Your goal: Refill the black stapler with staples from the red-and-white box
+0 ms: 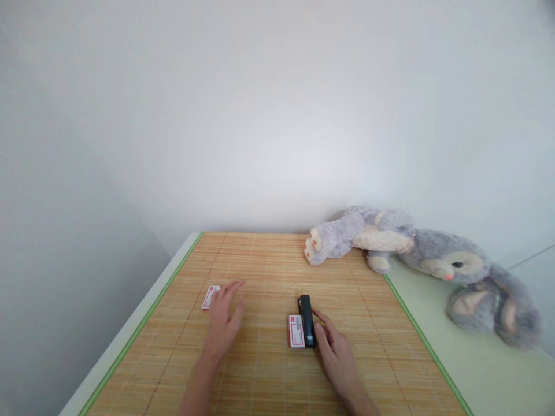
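A black stapler lies on the bamboo mat, pointing away from me. Against its left side rests a small white box with red print. My right hand is at the stapler's right side, fingers apart; whether the fingertips touch it I cannot tell. Farther left, a second white and red box lies on the mat, partly covered by my left hand. That hand hovers or rests there with fingers stretched out and slightly blurred, nothing visible in it.
The bamboo mat with green edging covers most of a pale table. A grey plush rabbit lies along the back right, its legs on the mat and its head beyond it. A white wall stands behind.
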Demonstrator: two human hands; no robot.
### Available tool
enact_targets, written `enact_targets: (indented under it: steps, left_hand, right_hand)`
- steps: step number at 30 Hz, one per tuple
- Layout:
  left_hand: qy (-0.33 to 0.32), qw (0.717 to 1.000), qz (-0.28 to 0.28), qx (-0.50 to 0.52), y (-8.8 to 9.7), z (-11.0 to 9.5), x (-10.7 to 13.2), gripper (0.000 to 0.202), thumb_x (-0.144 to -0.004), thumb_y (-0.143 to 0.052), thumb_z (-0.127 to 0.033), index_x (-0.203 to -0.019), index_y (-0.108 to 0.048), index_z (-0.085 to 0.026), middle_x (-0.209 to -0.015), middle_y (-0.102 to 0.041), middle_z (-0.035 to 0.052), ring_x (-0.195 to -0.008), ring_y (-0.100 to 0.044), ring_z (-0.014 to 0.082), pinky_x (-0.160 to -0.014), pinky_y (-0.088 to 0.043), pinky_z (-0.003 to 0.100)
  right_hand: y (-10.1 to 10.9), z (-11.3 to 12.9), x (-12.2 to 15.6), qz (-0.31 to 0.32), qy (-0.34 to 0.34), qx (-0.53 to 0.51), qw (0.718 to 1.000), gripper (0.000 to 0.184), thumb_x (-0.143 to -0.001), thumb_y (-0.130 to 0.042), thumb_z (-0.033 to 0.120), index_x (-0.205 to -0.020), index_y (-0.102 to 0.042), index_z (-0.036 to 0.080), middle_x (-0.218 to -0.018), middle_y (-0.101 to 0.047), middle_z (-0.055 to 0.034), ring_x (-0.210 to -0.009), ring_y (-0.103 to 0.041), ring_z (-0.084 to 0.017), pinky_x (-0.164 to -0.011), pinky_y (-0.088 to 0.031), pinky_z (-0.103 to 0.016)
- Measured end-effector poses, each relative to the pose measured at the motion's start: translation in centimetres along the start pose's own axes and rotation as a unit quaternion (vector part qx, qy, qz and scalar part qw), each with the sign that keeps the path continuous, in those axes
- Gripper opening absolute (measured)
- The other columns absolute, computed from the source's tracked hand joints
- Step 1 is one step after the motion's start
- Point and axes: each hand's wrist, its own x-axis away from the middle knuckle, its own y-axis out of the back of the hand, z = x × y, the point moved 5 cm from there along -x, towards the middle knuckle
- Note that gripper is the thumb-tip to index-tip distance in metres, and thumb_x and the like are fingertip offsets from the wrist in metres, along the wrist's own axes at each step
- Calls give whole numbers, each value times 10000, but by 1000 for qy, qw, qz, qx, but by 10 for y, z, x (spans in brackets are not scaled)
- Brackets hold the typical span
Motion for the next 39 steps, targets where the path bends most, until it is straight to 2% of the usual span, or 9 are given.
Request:
enact_targets:
  steps: [5, 12, 14, 16, 20, 23, 27, 34, 39]
  left_hand:
    - [47, 998, -21, -48, 41, 80, -10, 633, -872, -506, -266, -1504, -470, -274, -1485, -555, 76, -1384, -443, 324, -1187, -295, 581]
    - [66, 994, -42, -82, 57, 112, 16, 561, -739, -618, -347, -1284, -617, -216, -1249, -660, 97, -1171, -582, 334, -1086, -429, 531]
    - [79, 990, -90, -80, 63, 98, 25, 621, -774, -606, -407, -1343, -536, -170, -1239, -618, 133, -1159, -576, 347, -1052, -450, 550]
    - [71, 988, -131, -38, 59, 63, 32, 654, -834, -585, -437, -1418, -438, -180, -1287, -570, 140, -1185, -561, 331, -1054, -458, 541]
    - [-25, 994, 49, 99, -1, -47, 32, 631, -841, -621, -274, -1444, -435, -280, -1407, -524, 116, -1290, -524, 293, -1122, -432, 484]
    - [-49, 980, 147, 126, -40, -99, 28, 668, -759, -680, -209, -1395, -519, -334, -1375, -561, 84, -1299, -522, 306, -1139, -420, 492]
    - [-62, 966, 206, 141, -61, -111, 23, 710, -671, -707, -151, -1337, -571, -356, -1333, -599, 47, -1262, -539, 292, -1116, -436, 452]
    - [-63, 960, 231, 147, -69, -106, 23, 736, -698, -782, -239, -1388, -557, -357, -1337, -640, 50, -1241, -550, 304, -1086, -435, 456]
    - [-68, 957, 245, 138, -83, -101, 24, 788, -719, -834, -351, -1446, -530, -353, -1371, -636, 70, -1243, -562, 320, -1084, -430, 473]
  right_hand:
    - [3, 6, 0, -14, 8, -24, 1000, 615, -975, -445, 659, -1321, -695, 216, -951, -796, -86, -893, -729, -258, -812, -591, -343]
    - [3, 1, 2, -18, -33, -64, 997, 645, -980, -427, 664, -1328, -683, 185, -706, -709, -32, -675, -660, -224, -635, -543, -311]
    - [3, 2, 2, -13, -32, -62, 997, 645, -975, -437, 667, -1331, -678, 186, -716, -712, -30, -652, -646, -215, -615, -529, -303]
    - [1, 1, 2, -5, -27, -52, 998, 649, -974, -432, 671, -1333, -675, 187, -733, -723, -34, -649, -646, -216, -609, -524, -302]
    - [-2, -2, -2, 20, -12, -24, 999, 601, -975, -430, 654, -1248, -716, 202, -888, -771, -76, -754, -696, -249, -690, -564, -335]
    - [-2, -2, -5, 39, 2, -27, 999, 538, -967, -468, 628, -1172, -740, 212, -918, -777, -77, -792, -715, -261, -748, -580, -358]
    - [-1, 1, -6, 60, 6, -33, 998, 503, -984, -468, 596, -1178, -726, 210, -857, -760, -55, -759, -700, -245, -729, -566, -346]
    - [-2, -1, 2, 79, 18, -12, 997, 478, -975, -528, 516, -1312, -644, 197, -974, -726, -60, -849, -679, -229, -804, -539, -337]
    - [-2, 8, -3, 83, 28, 22, 996, 824, -736, -796, 393, -1493, -511, 235, -1258, -691, -87, -1096, -669, -282, -986, -523, -394]
